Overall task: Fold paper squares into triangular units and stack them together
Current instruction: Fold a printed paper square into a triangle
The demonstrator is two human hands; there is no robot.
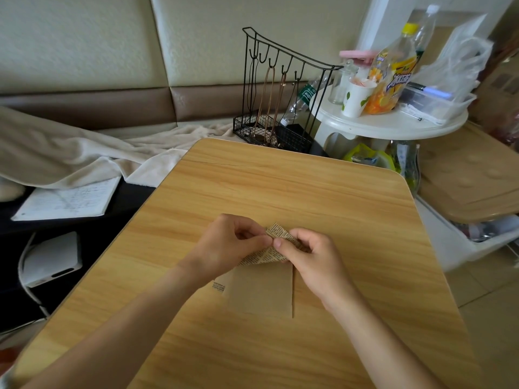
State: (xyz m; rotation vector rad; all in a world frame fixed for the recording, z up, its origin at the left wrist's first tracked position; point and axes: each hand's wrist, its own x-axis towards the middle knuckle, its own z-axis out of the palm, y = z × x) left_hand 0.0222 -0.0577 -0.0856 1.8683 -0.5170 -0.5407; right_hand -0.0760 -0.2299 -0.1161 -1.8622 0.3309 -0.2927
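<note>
A small brown paper with newsprint pattern (276, 231) is held just above the wooden table (280, 186), partly folded. My left hand (227, 245) pinches its left side between thumb and fingers. My right hand (311, 256) pinches its right side, thumb tip meeting the left thumb. Directly below my hands lies a stack of plain brown paper squares (261, 290) flat on the table; a printed corner (218, 286) pokes out at its left. How far the held paper is folded is hidden by my fingers.
A black wire rack (276, 102) stands beyond the table's far edge. A white round side table (393, 122) at the back right carries bottles, a cup and a plastic tray. To the left lie a beige blanket (84, 153), a notebook (67, 200) and a white box (53, 258).
</note>
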